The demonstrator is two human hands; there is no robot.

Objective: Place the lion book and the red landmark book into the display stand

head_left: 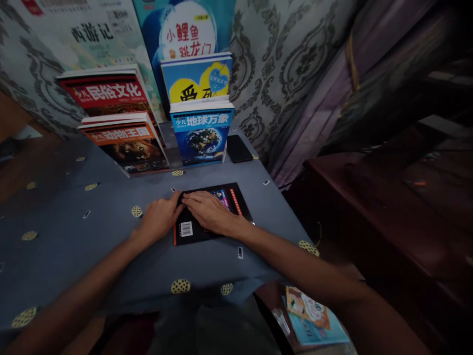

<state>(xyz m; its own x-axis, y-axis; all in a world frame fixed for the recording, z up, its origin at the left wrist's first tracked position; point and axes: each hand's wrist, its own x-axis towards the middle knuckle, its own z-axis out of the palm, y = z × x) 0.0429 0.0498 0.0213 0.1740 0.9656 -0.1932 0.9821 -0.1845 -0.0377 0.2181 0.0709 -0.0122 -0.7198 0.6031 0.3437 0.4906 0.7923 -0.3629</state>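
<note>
While the black book lies flat on the patterned worktop, barcode label upward, both hands work at its upper left corner. Step in hand, as judged: steadying or pressing the cover along that edge, rather than carrying the book.

Left hand: fingers partly bent, thumb reaching to the corner. Right hand: laid across the cover, fingers nearly straight and close together, tips meeting the left thumb. Cannot tell whether either hand pinches the edge or only presses on it; the contact is small and partly covered by the fingers.

Surroundings: the blue globe book stands beyond the black book, with the lion book to its left and a dark flat device lying just beside it on the right.

Requirements for the next move, as judged: at that corner, even fingertip pressure and a steadying palm, so that the book does not skid on the cloth. Any lift would need fingertips under an edge and the right palm off the cover. Main risk: creasing the corner if both hands push there unevenly.
</note>
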